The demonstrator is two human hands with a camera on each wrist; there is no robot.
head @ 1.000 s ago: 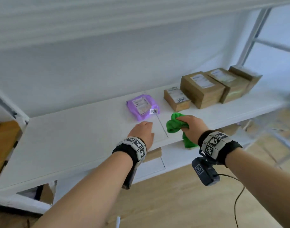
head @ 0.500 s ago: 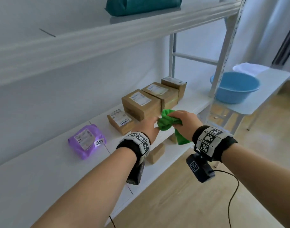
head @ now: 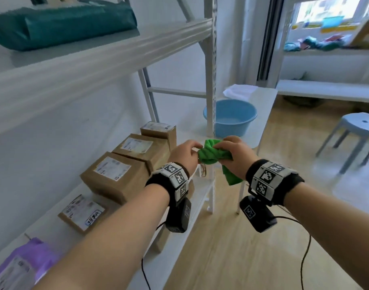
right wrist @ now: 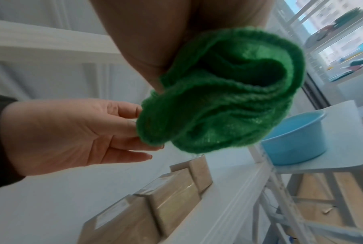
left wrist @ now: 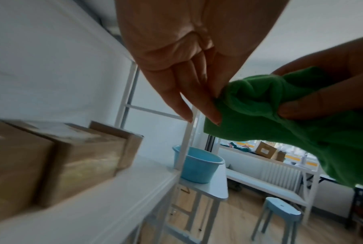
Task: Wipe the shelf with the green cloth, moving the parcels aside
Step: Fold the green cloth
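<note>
Both grips meet on the green cloth (head: 212, 152), which we hold in the air just off the front edge of the shelf (head: 195, 130), near its right end. Going from the left: our left hand (head: 184, 155) has loosely straightened fingers whose tips touch the cloth's left edge, while our right hand (head: 234, 156) is curled tight round the bunched cloth, a tail hanging below. The brown parcels (head: 116, 176) sit in a row on the shelf to the left of and below our hands, nearest the left hand. We judge the left hand is best placed to move them, the right to wipe. Past the shelf post a blue basin (head: 231, 120) stands on a desk (head: 265, 105).
</note>
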